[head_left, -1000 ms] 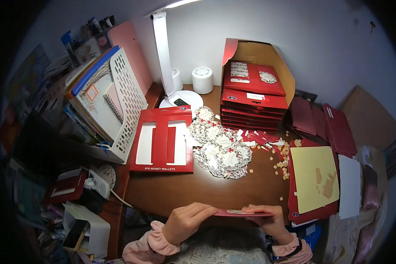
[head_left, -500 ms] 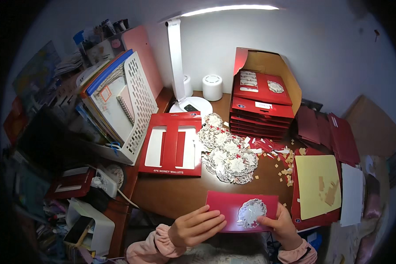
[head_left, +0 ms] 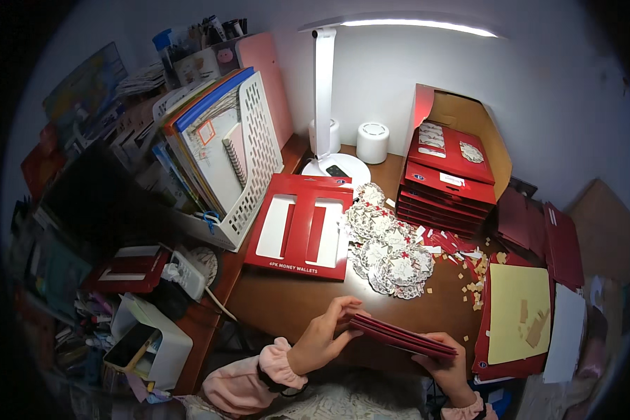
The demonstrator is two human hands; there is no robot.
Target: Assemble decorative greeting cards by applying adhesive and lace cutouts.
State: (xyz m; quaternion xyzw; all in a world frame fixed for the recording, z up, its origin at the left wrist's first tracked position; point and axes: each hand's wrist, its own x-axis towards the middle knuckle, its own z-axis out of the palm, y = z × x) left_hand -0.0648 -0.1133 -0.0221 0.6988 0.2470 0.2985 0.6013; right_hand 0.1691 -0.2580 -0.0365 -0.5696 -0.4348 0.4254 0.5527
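Note:
Over the table's front edge I hold a thin stack of dark red envelopes (head_left: 402, 337), tilted so that its layered long edge faces up. My right hand (head_left: 446, 367) grips the right end, with the thumb below. My left hand (head_left: 325, 337) closes around the left end, fingers over the top and thumb beneath. Beyond them lies a pile of white and silver lacy round cut-outs (head_left: 392, 255) with small red details. Left of the pile is a flat red windowed package (head_left: 297, 231). The envelopes' front face is out of sight.
A cardboard box (head_left: 500, 150) with stacked red packages stands at the back right. Tan foam squares (head_left: 477, 283) and paper scraps are scattered before it. A yellow sheet (head_left: 518, 315) lies at right. The white lamp (head_left: 324, 98) and white file holder (head_left: 259, 154) stand behind.
The envelopes have turned from showing a face with a round lacy cut-out to showing their layered edge. My left hand has shifted to their end. The view has swung left.

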